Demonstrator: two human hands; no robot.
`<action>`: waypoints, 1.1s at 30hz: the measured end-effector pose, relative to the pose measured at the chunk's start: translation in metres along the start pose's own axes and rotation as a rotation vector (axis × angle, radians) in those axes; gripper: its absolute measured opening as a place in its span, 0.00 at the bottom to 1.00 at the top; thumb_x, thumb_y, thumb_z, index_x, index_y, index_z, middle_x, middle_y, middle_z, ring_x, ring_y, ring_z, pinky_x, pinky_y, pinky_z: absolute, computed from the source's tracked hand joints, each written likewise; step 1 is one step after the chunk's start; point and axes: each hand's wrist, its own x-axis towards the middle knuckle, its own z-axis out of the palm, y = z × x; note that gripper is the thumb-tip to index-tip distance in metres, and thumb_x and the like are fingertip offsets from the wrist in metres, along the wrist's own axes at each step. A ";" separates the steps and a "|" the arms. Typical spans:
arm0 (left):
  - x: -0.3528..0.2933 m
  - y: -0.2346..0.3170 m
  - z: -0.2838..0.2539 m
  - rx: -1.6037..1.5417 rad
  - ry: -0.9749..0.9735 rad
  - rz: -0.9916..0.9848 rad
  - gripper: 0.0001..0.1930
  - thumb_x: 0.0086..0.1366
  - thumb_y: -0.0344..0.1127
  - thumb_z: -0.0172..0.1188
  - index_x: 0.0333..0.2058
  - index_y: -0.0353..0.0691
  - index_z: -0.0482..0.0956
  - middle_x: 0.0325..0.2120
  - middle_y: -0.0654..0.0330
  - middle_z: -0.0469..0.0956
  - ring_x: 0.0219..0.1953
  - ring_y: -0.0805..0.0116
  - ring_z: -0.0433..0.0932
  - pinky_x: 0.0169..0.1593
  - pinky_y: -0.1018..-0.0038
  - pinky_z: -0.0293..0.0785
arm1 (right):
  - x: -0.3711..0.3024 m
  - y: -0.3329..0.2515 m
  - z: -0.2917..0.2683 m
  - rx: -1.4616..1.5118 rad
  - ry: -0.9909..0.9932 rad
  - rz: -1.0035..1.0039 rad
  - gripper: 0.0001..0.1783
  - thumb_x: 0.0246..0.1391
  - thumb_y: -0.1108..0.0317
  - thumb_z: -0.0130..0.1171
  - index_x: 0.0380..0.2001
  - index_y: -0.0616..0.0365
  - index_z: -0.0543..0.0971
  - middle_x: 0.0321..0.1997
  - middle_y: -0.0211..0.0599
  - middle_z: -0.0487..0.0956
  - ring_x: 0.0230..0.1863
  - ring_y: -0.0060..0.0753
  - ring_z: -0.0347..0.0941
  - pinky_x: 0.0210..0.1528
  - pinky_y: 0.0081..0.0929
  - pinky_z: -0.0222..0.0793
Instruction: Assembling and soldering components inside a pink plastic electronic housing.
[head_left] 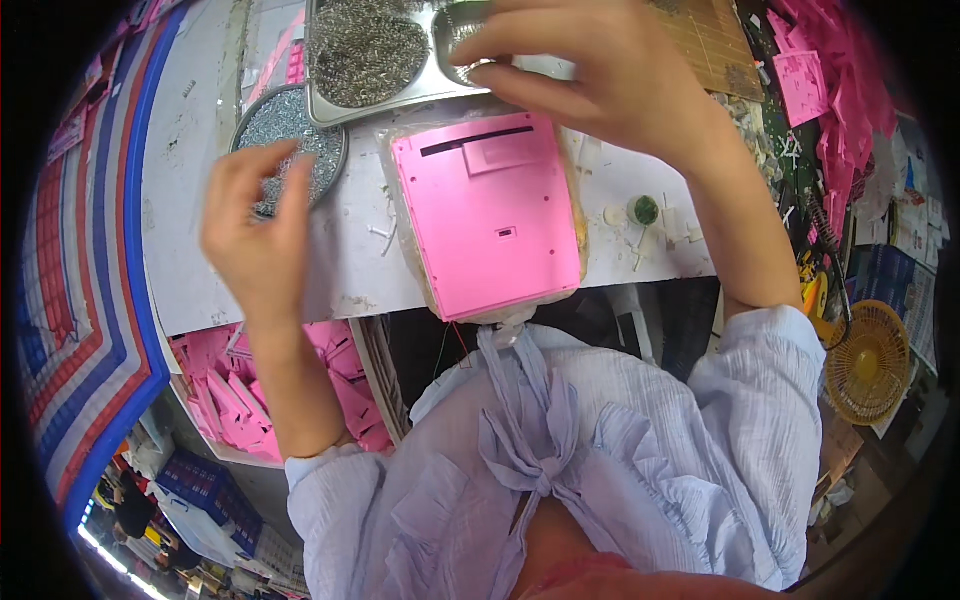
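My left hand (253,225), blurred by motion, is over the round dish of small silver metal pieces (290,112), its thumb and forefinger curved toward each other; I cannot make out whether anything is between the tips. My right hand (590,85) hovers at the right compartment of a metal tray (400,108), thumb and forefinger bent with a gap between them. Small coiled springs (365,55) fill the tray's left compartment. Between my hands a pink plastic panel (480,225) with a long slot lies flat on a plastic-wrapped pad (577,205); neither hand touches it.
A small round container of green stuff (643,210) stands right of the panel. Pink parts (235,405) fill a drawer or box below the table at left. More pink pieces (805,85) are heaped at far right, above a yellow-brown fan (867,362). Striped sheeting (110,330) borders the left.
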 end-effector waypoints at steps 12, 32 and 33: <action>-0.002 -0.079 -0.019 0.403 -0.248 -0.039 0.06 0.65 0.34 0.65 0.34 0.38 0.84 0.35 0.59 0.81 0.43 0.57 0.78 0.50 0.62 0.67 | -0.124 -0.021 0.022 0.387 -0.040 0.953 0.11 0.55 0.68 0.63 0.40 0.60 0.86 0.33 0.40 0.86 0.33 0.33 0.83 0.37 0.28 0.78; -0.025 -0.020 -0.016 -0.217 -0.348 -0.277 0.08 0.64 0.29 0.68 0.31 0.33 0.78 0.26 0.69 0.73 0.31 0.79 0.66 0.36 0.79 0.64 | -0.105 -0.020 0.046 0.383 -0.039 0.670 0.08 0.50 0.70 0.68 0.34 0.61 0.85 0.29 0.37 0.82 0.28 0.29 0.77 0.32 0.25 0.72; -0.028 -0.014 -0.016 -0.204 -0.347 -0.274 0.07 0.62 0.27 0.67 0.30 0.33 0.77 0.26 0.65 0.74 0.31 0.75 0.68 0.36 0.77 0.65 | -0.104 -0.020 0.046 0.382 -0.049 0.669 0.08 0.49 0.70 0.68 0.34 0.61 0.85 0.29 0.37 0.81 0.28 0.28 0.77 0.32 0.25 0.72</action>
